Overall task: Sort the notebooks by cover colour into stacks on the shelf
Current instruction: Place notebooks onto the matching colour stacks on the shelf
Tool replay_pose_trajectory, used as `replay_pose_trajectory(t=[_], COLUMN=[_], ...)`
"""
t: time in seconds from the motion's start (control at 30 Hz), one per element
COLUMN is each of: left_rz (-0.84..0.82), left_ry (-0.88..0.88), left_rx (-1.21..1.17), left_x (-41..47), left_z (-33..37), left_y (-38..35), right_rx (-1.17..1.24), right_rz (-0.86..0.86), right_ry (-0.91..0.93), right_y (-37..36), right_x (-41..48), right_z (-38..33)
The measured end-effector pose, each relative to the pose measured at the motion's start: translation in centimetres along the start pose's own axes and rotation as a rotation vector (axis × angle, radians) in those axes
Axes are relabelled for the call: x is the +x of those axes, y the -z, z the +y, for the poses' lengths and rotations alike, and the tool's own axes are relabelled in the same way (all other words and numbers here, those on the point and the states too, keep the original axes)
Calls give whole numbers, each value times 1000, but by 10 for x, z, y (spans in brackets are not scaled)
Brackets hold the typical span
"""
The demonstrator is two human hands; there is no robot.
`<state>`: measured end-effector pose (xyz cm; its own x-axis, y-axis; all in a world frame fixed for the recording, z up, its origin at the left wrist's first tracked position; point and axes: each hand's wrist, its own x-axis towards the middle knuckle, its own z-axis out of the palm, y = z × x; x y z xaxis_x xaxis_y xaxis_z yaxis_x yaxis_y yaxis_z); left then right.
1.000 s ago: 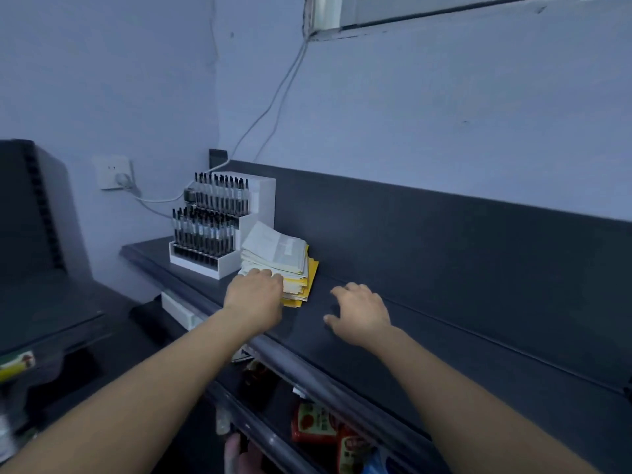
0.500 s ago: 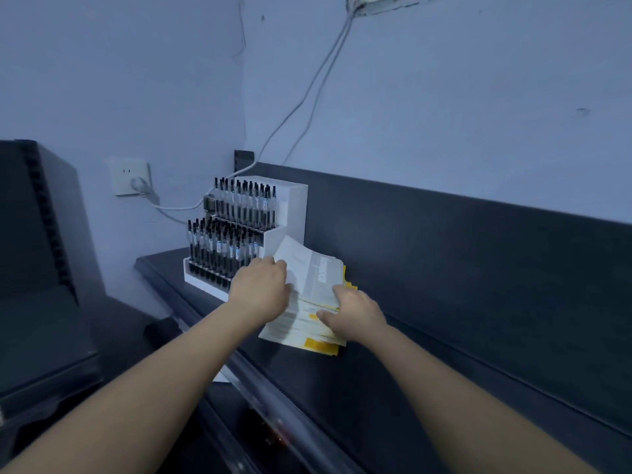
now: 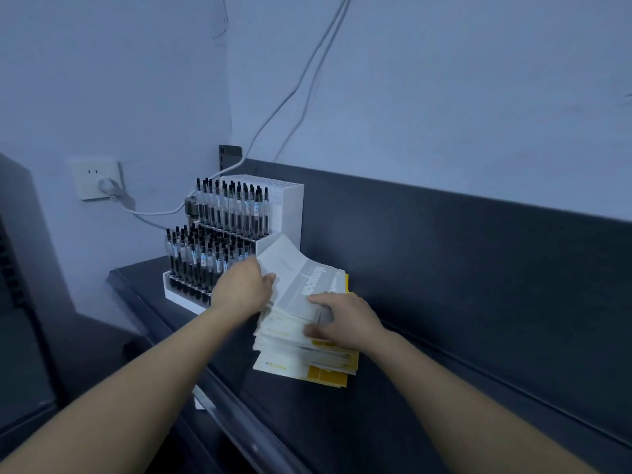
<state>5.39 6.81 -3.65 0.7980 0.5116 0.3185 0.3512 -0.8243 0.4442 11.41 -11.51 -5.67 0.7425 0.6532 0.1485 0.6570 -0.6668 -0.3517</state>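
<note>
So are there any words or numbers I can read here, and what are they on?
Nothing here can be read for sure.
On the top notebook: one big pale word along the grey cover, too blurred to read.
On the lower notebooks of the stack: faint print near the edges, too small to read.
On the pens in the white rack: little stickers, too small to read.
</note>
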Motion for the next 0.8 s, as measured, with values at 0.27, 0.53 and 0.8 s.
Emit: replay_pose_trajectory(t=[0.27, 0.53, 0.8], left_rz=[7, 2, -25], left_ry=[30, 81, 107], left_rx=[-52, -128, -202], left_x=[4, -1, -9], left_z=[-11, -20, -16], left_y=[-2, 6, 9], right_rx=[-78, 247, 208], right_rz=[70, 132, 358], right_ry=[-76, -12, -38], right_y=[-9, 6, 1], right_x=[-3, -15, -25], right_z=[-4, -6, -4])
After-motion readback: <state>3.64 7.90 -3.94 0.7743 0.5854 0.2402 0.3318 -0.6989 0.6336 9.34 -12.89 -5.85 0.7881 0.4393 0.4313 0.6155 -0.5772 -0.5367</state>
